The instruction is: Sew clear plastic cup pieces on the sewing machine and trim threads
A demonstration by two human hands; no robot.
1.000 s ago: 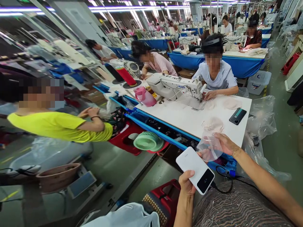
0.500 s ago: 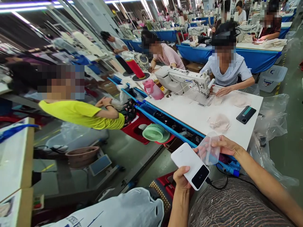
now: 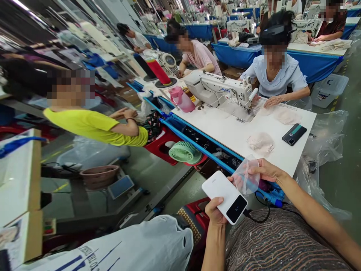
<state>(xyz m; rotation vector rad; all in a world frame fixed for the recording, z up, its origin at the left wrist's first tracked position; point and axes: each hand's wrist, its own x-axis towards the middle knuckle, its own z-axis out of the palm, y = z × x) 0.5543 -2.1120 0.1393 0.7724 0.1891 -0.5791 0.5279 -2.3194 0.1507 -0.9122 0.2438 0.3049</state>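
My left hand (image 3: 216,210) grips a white power bank (image 3: 220,190), its thumb across the front face. A dark display with small lit digits is at the lower end of the power bank, and a black cable (image 3: 261,219) runs from that end toward my lap. In my right hand (image 3: 266,171) a small clear plastic bag (image 3: 244,177) is pinched between thumb and fingers. The bag hangs beside the power bank's upper right edge and partly covers fingertips behind it. Both hands are above my lap, in front of the table's near edge.
A white sewing table (image 3: 214,126) carries a sewing machine (image 3: 222,90), a pale fabric piece (image 3: 261,143), a phone (image 3: 295,134) and a pink jug (image 3: 182,99). A co-worker (image 3: 278,71) sits behind it; another in yellow (image 3: 96,124) sits left. A green fan (image 3: 184,152) is below the table edge.
The view has shifted slightly. Both hands keep their hold on the power bank and the plastic bag, with hardly any movement between them.
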